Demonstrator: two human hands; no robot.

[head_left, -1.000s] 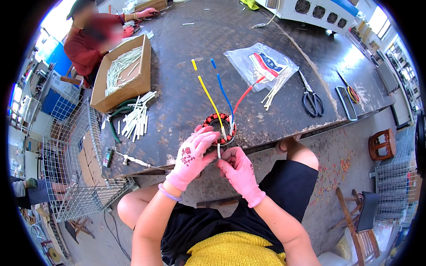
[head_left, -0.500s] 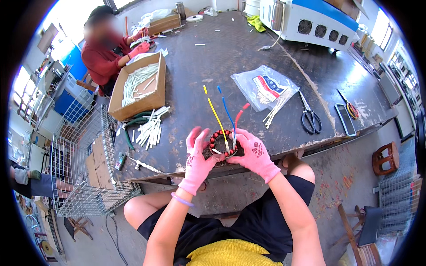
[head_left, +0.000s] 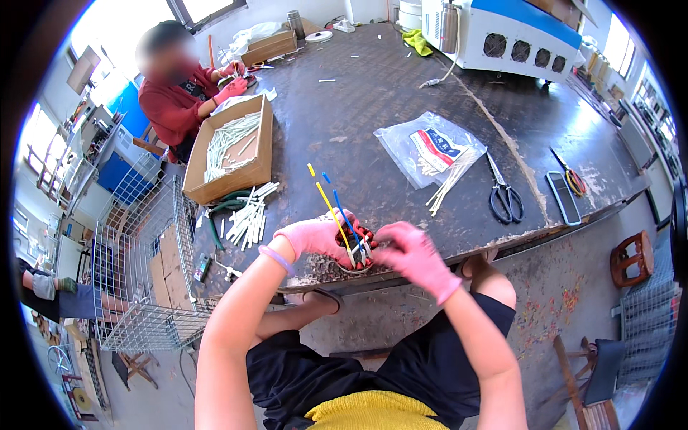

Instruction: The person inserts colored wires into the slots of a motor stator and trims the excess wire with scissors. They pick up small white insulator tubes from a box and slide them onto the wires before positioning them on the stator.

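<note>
At the table's near edge stands a small ring-shaped motor stator (head_left: 367, 235) with dark red windings. My left hand (head_left: 319, 237) wraps around its left and far side, fingers curled against it. A yellow sleeved lead (head_left: 330, 210) and a blue sleeved lead (head_left: 340, 211) rise from the ring and lean up to the left. Whitish lead ends (head_left: 360, 252) show at their base. Close by the ring's right side is my right hand (head_left: 417, 259), smeared by motion; its fingertips are too blurred to make out.
White sleeve pieces (head_left: 249, 223) lie left, beside a cardboard box (head_left: 228, 181) of more. A plastic bag (head_left: 430, 149), black-handled scissors (head_left: 505, 193), a phone (head_left: 563, 198) and yellow-red pliers (head_left: 572, 179) lie right. A co-worker (head_left: 175, 100) sits far left, behind a wire cart (head_left: 147, 265).
My left hand has moved from the stator's left side to reach around it. My right hand has come away to the right. The leads lean further left, and the red sleeve no longer shows.
</note>
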